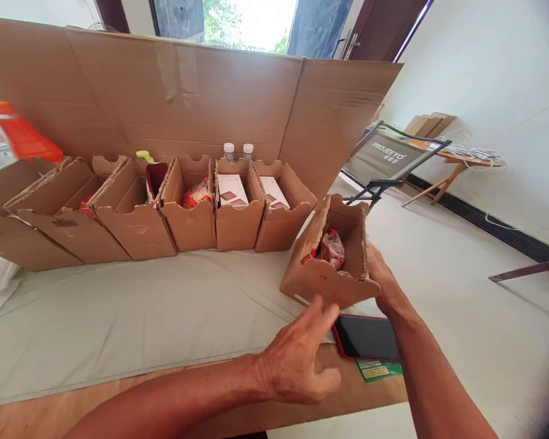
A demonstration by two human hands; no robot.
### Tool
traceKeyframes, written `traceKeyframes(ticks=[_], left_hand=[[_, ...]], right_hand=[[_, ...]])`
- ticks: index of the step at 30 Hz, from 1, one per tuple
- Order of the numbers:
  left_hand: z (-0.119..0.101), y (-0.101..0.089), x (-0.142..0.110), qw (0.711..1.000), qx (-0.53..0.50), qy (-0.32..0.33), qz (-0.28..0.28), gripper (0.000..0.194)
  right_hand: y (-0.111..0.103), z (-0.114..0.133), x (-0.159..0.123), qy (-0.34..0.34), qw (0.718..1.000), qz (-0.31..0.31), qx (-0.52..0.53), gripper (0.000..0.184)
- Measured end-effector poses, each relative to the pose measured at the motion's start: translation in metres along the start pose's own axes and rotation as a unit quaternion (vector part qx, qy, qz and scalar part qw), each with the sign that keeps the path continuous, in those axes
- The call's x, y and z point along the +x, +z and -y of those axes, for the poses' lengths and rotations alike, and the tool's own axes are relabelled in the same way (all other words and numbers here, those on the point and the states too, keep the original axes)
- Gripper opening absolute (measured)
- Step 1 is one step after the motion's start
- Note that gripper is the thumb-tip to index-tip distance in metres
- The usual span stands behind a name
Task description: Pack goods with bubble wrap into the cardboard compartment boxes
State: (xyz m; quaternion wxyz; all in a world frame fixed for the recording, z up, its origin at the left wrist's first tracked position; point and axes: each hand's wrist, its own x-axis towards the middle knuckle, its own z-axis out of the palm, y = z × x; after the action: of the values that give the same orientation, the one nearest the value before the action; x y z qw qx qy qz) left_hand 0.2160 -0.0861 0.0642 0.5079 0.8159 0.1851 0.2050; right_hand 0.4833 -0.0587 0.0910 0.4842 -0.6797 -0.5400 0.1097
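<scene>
My right hand point(384, 277) grips the right side of a small open cardboard box point(329, 277), tilted toward me near the table's right end. Inside the box lies a red snack packet point(332, 247). Just below the box's front wall hovers my left hand point(302, 360), its fingers loosely curled and holding nothing. A black phone in a red case point(366, 336) lies on the table under my hands, with a green card point(379, 369) partly beneath it.
A row of several open cardboard boxes point(187, 210) stands at the back against a big cardboard sheet point(187, 97), holding packets, white cartons and two bottles point(238, 151). An orange bottle point(21, 134) is at far left. A folding chair point(388, 161) stands right of the table.
</scene>
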Motion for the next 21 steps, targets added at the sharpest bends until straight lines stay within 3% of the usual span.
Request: traceKeyframes(ticks=[2, 4, 6, 9, 11, 13, 17, 21], left_hand=[[0.015, -0.012, -0.013, 0.997, 0.044, 0.057, 0.029, 0.075], [0.031, -0.025, -0.032, 0.993, 0.097, 0.066, -0.005, 0.055], [0.048, -0.036, -0.053, 0.986, 0.144, 0.041, -0.067, 0.046], [0.069, -0.044, -0.076, 0.972, 0.187, 0.018, -0.14, 0.041], [0.077, -0.044, -0.083, 0.966, 0.194, 0.025, -0.169, 0.039], [0.081, -0.041, -0.085, 0.964, 0.192, 0.035, -0.182, 0.039], [0.081, -0.039, -0.083, 0.968, 0.178, 0.039, -0.175, 0.036], [0.08, -0.04, -0.082, 0.969, 0.174, 0.021, -0.176, 0.035]], right_hand=[[-0.017, -0.002, -0.03, 0.023, 0.999, 0.041, -0.001, 0.057], [-0.025, -0.005, -0.063, 0.051, 0.995, 0.085, 0.022, 0.059], [-0.019, -0.005, -0.088, 0.075, 0.99, 0.12, 0.019, 0.067], [0.006, -0.001, -0.097, 0.129, 0.985, 0.094, -0.069, 0.069], [0.02, -0.003, -0.086, 0.141, 0.984, 0.065, -0.081, 0.061], [0.022, -0.011, -0.065, 0.14, 0.988, 0.059, -0.027, 0.054], [0.005, -0.034, -0.008, 0.162, 0.979, 0.081, 0.089, 0.047], [0.001, -0.043, 0.051, 0.17, 0.97, 0.121, 0.122, 0.03]])
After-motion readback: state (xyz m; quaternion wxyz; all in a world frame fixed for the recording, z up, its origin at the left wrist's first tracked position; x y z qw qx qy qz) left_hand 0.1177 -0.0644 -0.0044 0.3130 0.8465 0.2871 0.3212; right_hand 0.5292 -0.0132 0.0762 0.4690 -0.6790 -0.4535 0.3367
